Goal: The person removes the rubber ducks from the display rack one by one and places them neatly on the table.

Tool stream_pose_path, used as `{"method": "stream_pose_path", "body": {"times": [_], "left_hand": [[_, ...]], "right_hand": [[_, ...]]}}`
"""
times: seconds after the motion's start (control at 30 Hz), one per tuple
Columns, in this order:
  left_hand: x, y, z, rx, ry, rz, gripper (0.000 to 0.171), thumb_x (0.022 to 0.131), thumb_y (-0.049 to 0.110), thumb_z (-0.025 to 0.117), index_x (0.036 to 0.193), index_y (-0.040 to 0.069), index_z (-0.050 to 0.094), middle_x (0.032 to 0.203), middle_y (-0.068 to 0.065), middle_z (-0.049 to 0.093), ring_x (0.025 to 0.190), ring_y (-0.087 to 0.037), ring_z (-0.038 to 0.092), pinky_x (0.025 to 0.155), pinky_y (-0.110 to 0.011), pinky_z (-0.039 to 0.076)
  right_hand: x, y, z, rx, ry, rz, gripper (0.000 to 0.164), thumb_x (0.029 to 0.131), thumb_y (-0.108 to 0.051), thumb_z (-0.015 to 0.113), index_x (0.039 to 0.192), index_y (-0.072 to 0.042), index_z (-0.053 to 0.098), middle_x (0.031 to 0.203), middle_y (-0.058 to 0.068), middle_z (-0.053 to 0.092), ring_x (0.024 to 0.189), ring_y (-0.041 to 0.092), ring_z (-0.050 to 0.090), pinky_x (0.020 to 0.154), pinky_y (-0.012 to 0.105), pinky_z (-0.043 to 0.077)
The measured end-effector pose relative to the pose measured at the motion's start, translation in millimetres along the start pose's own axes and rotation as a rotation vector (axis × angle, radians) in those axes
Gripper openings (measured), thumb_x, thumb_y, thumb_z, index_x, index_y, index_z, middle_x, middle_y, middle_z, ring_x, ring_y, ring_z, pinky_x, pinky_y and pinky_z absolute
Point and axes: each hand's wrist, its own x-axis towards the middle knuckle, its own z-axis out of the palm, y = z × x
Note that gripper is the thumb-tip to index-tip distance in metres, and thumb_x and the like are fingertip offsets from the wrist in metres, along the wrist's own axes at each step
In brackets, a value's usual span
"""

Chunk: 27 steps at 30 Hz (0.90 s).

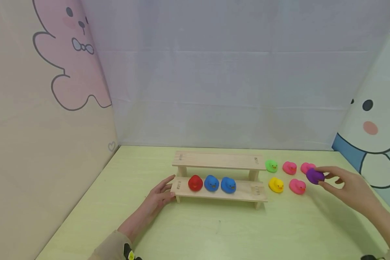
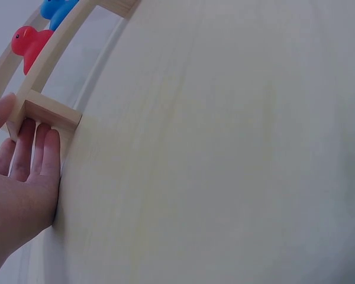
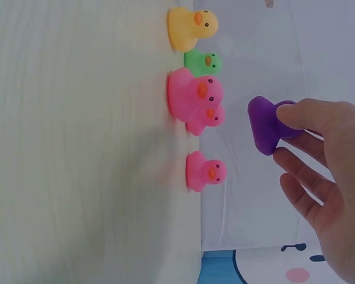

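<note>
My right hand pinches a purple rubber duck between thumb and fingers, raised above the table. In the right wrist view the purple duck is tilted, its base facing the other ducks. My left hand holds the left end of a two-tier wooden shelf. In the left wrist view, the thumb lies at the plank's edge and the fingers reach under it by the leg. On the lower tier, a red duck sits left of two blue ducks.
Right of the shelf, a green duck, a yellow duck and three pink ducks stand on the pale table. Fabric screens with cartoon animals close off the back and sides.
</note>
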Motion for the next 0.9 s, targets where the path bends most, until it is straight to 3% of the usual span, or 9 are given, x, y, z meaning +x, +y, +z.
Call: {"method": "stream_pose_path", "body": {"times": [0.17, 0.4, 0.9], "left_hand": [[0.3, -0.2, -0.1, 0.006, 0.005, -0.002, 0.067, 0.095, 0.007, 0.056, 0.156, 0.019, 0.030, 0.147, -0.017, 0.043, 0.118, -0.012, 0.059, 0.106, -0.030, 0.047], [0.3, -0.5, 0.3, 0.002, 0.009, -0.004, 0.067, 0.095, 0.007, 0.057, 0.156, 0.019, 0.030, 0.148, -0.018, 0.042, 0.118, -0.012, 0.059, 0.105, -0.028, 0.048], [-0.9, 2.2, 1.6, 0.022, 0.008, -0.003, 0.067, 0.096, 0.006, 0.055, 0.156, 0.019, 0.030, 0.147, -0.018, 0.043, 0.118, -0.012, 0.059, 0.106, -0.029, 0.046]], "right_hand": [[-5.3, 9.8, 2.9, -0.002, -0.020, 0.014, 0.045, 0.066, -0.006, 0.087, 0.108, -0.011, 0.071, 0.092, 0.014, 0.073, 0.078, -0.022, 0.046, 0.057, 0.008, 0.043], [-11.6, 17.5, 6.5, -0.009, -0.070, 0.048, 0.045, 0.067, -0.006, 0.086, 0.109, -0.011, 0.070, 0.099, 0.018, 0.074, 0.076, -0.018, 0.050, 0.054, 0.020, 0.048], [-19.1, 30.3, 14.3, 0.016, -0.176, 0.092, 0.038, 0.074, -0.009, 0.083, 0.109, -0.012, 0.069, 0.101, 0.020, 0.073, 0.075, -0.019, 0.052, 0.055, 0.019, 0.048]]}}
